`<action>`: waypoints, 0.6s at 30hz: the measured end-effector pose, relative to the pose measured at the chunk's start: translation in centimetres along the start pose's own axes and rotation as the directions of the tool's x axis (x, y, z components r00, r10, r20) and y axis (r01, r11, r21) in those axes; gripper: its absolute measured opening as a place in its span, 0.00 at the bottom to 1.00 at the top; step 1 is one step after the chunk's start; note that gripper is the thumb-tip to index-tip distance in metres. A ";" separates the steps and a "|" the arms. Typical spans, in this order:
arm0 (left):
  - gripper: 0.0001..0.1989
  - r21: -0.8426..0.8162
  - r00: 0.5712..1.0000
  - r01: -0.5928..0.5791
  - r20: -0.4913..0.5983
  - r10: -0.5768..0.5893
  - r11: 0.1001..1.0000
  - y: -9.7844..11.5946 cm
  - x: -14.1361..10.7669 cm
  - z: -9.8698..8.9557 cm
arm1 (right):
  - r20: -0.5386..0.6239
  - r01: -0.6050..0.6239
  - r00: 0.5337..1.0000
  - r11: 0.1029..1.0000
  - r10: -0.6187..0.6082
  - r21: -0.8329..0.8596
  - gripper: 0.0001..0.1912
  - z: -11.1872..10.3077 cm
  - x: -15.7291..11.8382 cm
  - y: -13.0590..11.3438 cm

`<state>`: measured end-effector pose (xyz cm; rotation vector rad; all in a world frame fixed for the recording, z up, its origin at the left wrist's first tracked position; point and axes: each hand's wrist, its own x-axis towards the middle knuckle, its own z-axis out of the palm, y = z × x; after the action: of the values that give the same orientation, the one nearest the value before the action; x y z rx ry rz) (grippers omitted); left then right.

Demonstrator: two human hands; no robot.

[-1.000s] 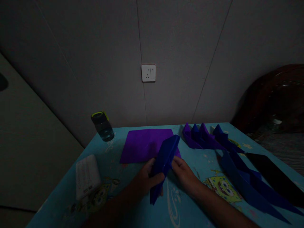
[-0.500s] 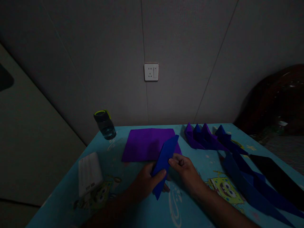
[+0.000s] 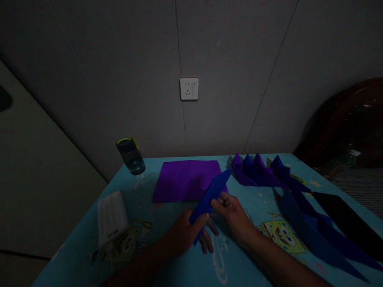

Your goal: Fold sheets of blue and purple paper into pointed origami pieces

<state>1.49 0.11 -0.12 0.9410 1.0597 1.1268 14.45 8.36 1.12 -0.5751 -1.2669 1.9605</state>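
Observation:
A folded piece of blue paper [image 3: 213,192], long and pointed at its far end, is held up slantwise over the table. My left hand [image 3: 191,231] grips its lower left part, the thumb on the near face and the other fingers behind and below. At its right edge, my right hand [image 3: 231,213] pinches the paper between thumb and fingers. Behind the folded piece lies a flat purple paper sheet [image 3: 185,181], partly covered by it. Folded purple and blue paper boats [image 3: 260,173] stand at the back right, and a larger blue paper boat [image 3: 317,227] sits nearer on the right.
A white power bank [image 3: 112,219] lies at the left, and a dark water bottle [image 3: 131,156] with a yellow-green rim stands behind it. A flat black object [image 3: 347,223] rests along the right edge. The patterned blue tablecloth [image 3: 245,263] reaches the wall, which bears a socket [image 3: 189,88].
The folded blue paper has turned and leans further right, showing a narrower face. More of my left fingers now show beneath it, spread further apart. The view has shifted slightly.

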 end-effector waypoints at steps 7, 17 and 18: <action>0.23 -0.010 1.000 0.019 0.015 -0.019 1.000 -0.1 -0.1 -0.1 | 0.033 -0.059 0.998 0.998 0.060 -0.033 0.21 -0.1 0.0 -0.4; 0.20 0.063 0.985 0.090 0.138 -0.098 0.994 0.8 -0.5 -0.5 | -0.077 0.062 0.995 0.994 -0.069 -0.086 0.17 -1.7 0.5 -1.1; 0.19 0.067 0.984 0.092 0.147 -0.101 0.994 0.9 -0.6 -0.5 | -0.060 0.058 0.996 0.995 -0.064 -0.083 0.17 -1.8 0.5 -1.1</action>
<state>0.76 -0.26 0.72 0.9957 1.0094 0.9341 15.75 10.07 1.36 -0.6262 -1.3149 1.8335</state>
